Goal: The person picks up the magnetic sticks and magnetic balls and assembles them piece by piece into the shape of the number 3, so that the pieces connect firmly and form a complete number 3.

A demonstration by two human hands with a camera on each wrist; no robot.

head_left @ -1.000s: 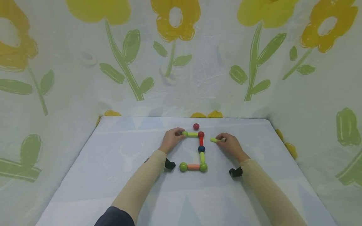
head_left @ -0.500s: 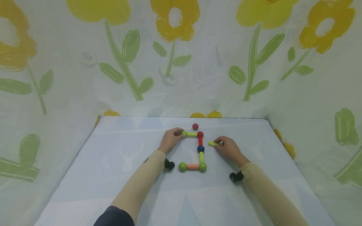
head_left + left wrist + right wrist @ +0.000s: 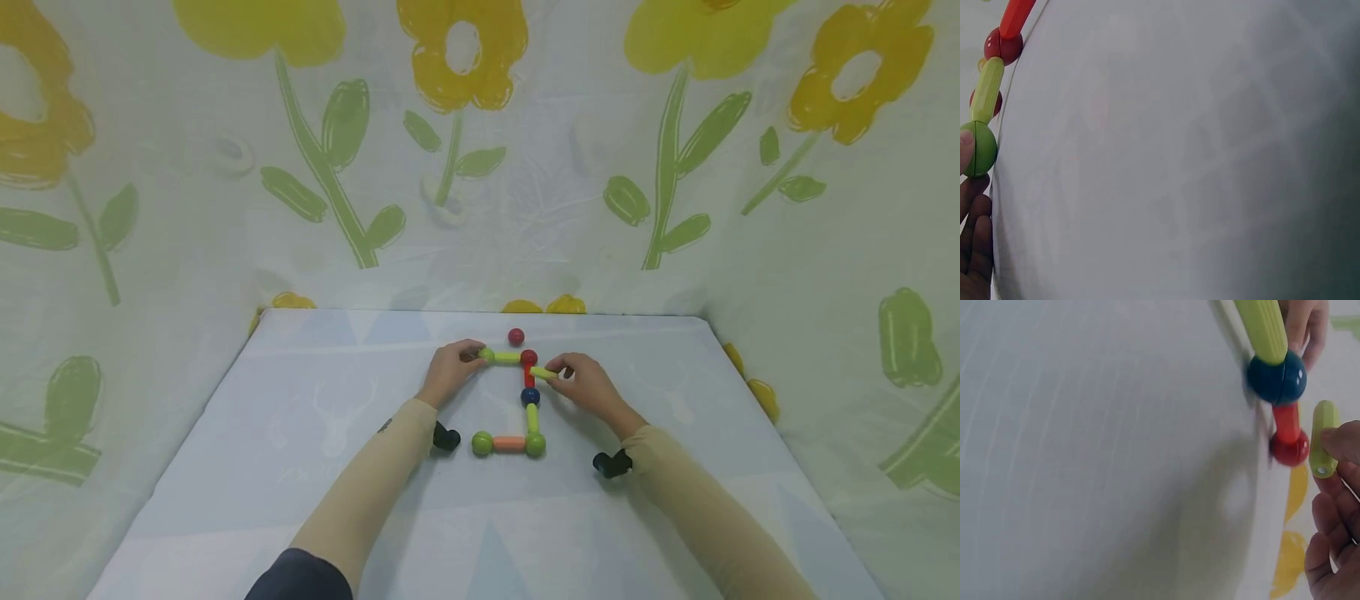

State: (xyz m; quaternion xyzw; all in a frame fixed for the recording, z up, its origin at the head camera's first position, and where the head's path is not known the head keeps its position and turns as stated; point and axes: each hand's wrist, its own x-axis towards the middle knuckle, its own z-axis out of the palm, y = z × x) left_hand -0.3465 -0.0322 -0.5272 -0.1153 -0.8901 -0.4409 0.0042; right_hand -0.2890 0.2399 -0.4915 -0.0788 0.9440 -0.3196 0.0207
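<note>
My left hand (image 3: 452, 368) pinches a green ball (image 3: 984, 150) at the upper left end of a chain of rods and balls. From that ball a yellow-green rod (image 3: 507, 357) runs to a red ball (image 3: 528, 357). A red rod (image 3: 529, 379) leads down to a blue ball (image 3: 530, 396), then another yellow-green rod (image 3: 532, 416) reaches a green ball (image 3: 535, 444). An orange rod (image 3: 509, 444) ends the chain at a further green ball (image 3: 482, 442). Between thumb and fingers my right hand (image 3: 588, 387) pinches a loose yellow-green rod (image 3: 1324, 440), which overlaps the red rod in the head view.
A separate red ball (image 3: 516, 337) lies behind the chain, close to the table's far edge. Flower-printed curtains (image 3: 540, 208) stand behind and beside the white table (image 3: 360, 517). Black wrist cameras (image 3: 612, 463) sit under both wrists.
My right hand has moved left with the yellow-green rod, from beside the chain to over the red rod. The left hand keeps its hold on the green ball.
</note>
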